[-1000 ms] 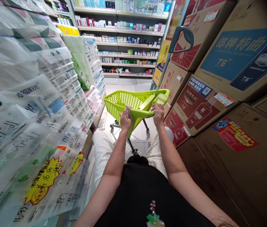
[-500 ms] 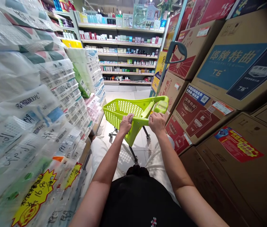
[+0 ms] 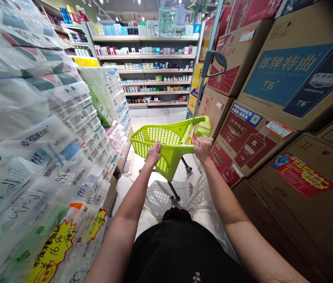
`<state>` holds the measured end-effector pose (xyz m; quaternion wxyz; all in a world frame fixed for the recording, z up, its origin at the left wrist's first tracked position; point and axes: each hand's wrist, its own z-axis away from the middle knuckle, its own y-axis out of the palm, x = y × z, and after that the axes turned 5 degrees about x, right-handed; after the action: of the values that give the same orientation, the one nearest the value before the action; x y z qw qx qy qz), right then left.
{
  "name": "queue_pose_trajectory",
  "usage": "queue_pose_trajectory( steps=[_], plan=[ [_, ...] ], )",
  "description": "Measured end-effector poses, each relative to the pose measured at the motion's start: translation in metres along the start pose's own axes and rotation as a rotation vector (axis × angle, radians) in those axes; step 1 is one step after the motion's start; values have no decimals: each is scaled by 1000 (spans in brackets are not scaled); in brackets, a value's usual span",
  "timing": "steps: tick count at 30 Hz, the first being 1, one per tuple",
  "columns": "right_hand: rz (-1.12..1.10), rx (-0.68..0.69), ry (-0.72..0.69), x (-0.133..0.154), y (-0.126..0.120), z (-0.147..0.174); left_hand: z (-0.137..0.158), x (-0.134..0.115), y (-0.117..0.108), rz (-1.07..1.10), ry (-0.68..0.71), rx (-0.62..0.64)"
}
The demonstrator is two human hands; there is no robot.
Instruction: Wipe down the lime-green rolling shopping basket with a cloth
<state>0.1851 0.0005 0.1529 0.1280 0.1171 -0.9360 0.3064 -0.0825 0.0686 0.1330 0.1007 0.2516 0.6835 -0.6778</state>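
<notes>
A lime-green shopping cart (image 3: 169, 161) with a perforated basket stands turned sideways in front of my legs. My left hand (image 3: 154, 154) is closed over the upper rim of its near side. Farther right, my right hand (image 3: 202, 149) wraps round the cart's green frame by the handle end, below a small box-like part (image 3: 204, 129). The fingertips of both hands are partly hidden behind the rim. Seen through the holes, the basket shows mostly its own green mesh. One caster wheel (image 3: 175, 198) rests on the tiled floor close to my legs.
Stacked plastic-wrapped paper packs (image 3: 75, 118) line the left side. Cardboard cartons (image 3: 296, 78) are piled high on the right, with a grey-handled metal pole (image 3: 198, 92) beside them. Shelves of small boxed goods (image 3: 154, 57) stand across the far end, beyond pale floor tiles (image 3: 151, 113).
The cart has swung slightly, its handle end shifting right along with my right hand. My left hand has slid a little left along the rim. The view has tilted slightly.
</notes>
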Motion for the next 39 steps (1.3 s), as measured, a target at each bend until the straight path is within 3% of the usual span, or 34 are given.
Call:
queue_pose_trajectory(
  steps=[6,10,14,19,21,25,28,34,39],
  plan=[
    [72,100,-21,-25,-7,-11,-4,-21,11,-4,34,31],
    [91,27,38,-34,-8,-11,-4,-32,19,-19,66,46],
    [108,32,21,-50,-10,-13,-14,-19,9,-78,107,82],
    [114,76,-44,-58,-14,-17,-36,5,-8,-119,-78,96],
    [100,76,-63,-57,-13,-18,-37,1,-4,-77,-69,101],
    [77,42,-68,-56,-9,-18,-28,-20,15,15,99,59],
    [71,36,-85,-62,-8,-17,-24,-20,17,5,171,86],
    [84,51,-98,-79,-11,-21,-29,7,0,-81,65,101],
    [152,74,-73,-83,-9,-28,-21,4,13,-23,62,57]
  ],
)
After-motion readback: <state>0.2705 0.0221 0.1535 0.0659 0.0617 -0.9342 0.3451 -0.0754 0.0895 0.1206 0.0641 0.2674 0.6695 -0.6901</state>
